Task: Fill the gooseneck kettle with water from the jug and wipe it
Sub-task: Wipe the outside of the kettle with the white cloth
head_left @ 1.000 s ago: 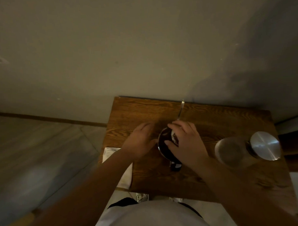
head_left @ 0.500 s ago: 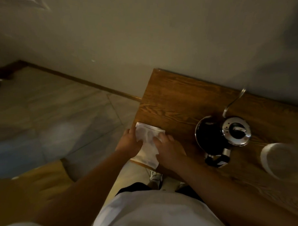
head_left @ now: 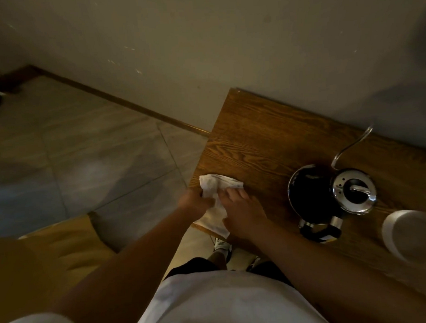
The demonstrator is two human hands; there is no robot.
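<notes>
White cloth (head_left: 219, 195) lies bunched at the left near corner of a dark-grained wooden table (head_left: 254, 140), and a person standing at that corner has both hands on it. The left hand (head_left: 195, 201) curls its fingers around the cloth's left edge, gripping a fold of the fabric; the right hand (head_left: 242, 213) lies flatter, fingers spread and pressing the cloth down against the tabletop. The two hands sit close together, with only a strip of cloth showing between them, and a tail of the fabric hangs over the table's near edge.

Well to the right of the hands stands the gooseneck kettle (head_left: 312, 194), a dark, round body with its mouth uncovered and its thin curved spout (head_left: 351, 144) reaching toward the wall. The kettle's shiny metal lid (head_left: 354, 194) rests right beside the opening, touching or overlapping the rim on its right side; which of the two is hard to say. A dark handle (head_left: 322, 230) juts from the kettle's near side. At the right edge of the frame, near the kettle, a pale, blurred vessel that appears to be the jug (head_left: 412, 236) stands on the table. The table stands against a plain wall (head_left: 203, 41), with tiled floor (head_left: 86, 153) to its left.
</notes>
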